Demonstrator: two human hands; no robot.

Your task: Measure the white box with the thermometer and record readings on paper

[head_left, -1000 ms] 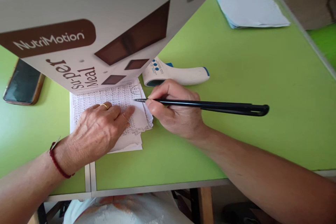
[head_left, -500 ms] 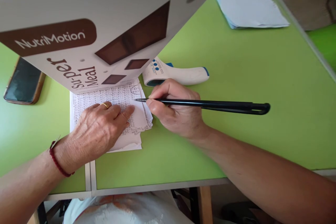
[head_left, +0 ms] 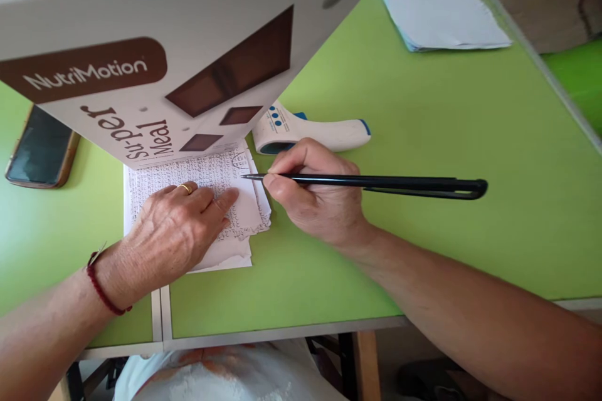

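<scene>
Several sheets of paper (head_left: 247, 200) covered in dense handwriting lie stacked on the green table, their right edges torn and uneven. My left hand (head_left: 176, 229) rests flat on the top sheet, fingers stretched out and empty, a ring on one finger. In my right hand (head_left: 320, 194) a black pen (head_left: 404, 183) is pinched between thumb and fingers. Its tip is at the right part of the top sheet, close to a small drawn shape. Whether the tip touches the paper I cannot tell. The box partly hides the sheets' far edge.
A large white NutriMotion box (head_left: 207, 25) stands just beyond the papers. Behind my right hand lies a white and blue handheld thermometer (head_left: 324, 133). A phone (head_left: 41, 147) is at the left, and a stack of paper (head_left: 437, 6) sits at the far right of the green table (head_left: 451, 250).
The pen's back end has risen slightly in the view, so the pen lies a little more level. My left hand keeps its place on the papers. The whole view has shifted slightly.
</scene>
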